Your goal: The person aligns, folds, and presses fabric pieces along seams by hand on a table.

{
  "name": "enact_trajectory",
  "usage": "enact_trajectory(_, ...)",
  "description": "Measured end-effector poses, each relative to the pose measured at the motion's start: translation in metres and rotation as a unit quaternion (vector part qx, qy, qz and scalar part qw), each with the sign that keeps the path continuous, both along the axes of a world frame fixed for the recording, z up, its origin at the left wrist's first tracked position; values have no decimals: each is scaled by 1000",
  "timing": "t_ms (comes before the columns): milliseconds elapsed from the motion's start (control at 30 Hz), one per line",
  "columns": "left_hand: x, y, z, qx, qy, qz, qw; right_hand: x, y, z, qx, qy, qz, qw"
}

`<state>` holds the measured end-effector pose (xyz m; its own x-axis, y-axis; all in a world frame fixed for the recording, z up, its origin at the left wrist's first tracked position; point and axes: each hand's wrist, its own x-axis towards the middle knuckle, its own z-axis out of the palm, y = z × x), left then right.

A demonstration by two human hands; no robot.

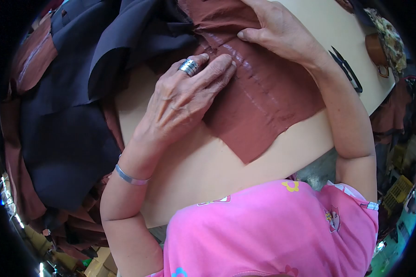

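Observation:
A reddish-brown piece of leather or leather-like material [282,92] lies partly folded on the pale table, with whitish lines running across it. My left hand [185,92], wearing a wide silver ring, is closed on it, the bent fingers pressed together beside the whitish lines. At the upper right, my right hand [279,32] rests on the same brown piece. Its thumb is stretched out flat and apart from the index finger; the other fingers are cut off or hidden. Black material [138,37] lies bunched just beyond my left hand.
A large pile of black and brown pieces [64,152] hangs over the table's left side. Black-handled snips [346,69] lie to the right of my right forearm on the table [189,180]. A brown strap-like item with a buckle [376,51] is at the right edge.

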<state>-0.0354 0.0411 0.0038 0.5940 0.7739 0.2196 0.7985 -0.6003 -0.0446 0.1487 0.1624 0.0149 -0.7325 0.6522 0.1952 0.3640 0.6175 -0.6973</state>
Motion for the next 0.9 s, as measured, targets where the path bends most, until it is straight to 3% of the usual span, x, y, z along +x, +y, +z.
enact_trajectory(167, 5, -11, 3, -3, 52, -12, 999, -2, 6, -5, -34, -4, -5, 999)
enact_trajectory(333, 11, -17, 10, -11, 69, -26, 997, 0, 7, -7, 9, -11, 3, 1000)
enact_trajectory(433, 10, -12, 12, -53, -100, -18, 993, 3, 2, 3, -51, -30, 22, 998)
enact_trajectory(567, -1, -3, 4, -10, -171, -18, 985, 18, 6, 8, -95, -33, 82, 992)
enact_trajectory(733, -6, 8, -12, -2, -163, -18, 986, 14, 2, 4, -43, 14, 21, 999)
enact_trajectory(900, -4, 10, -17, 15, -153, -13, 988, 2, -7, 19, -211, -55, -71, 973)
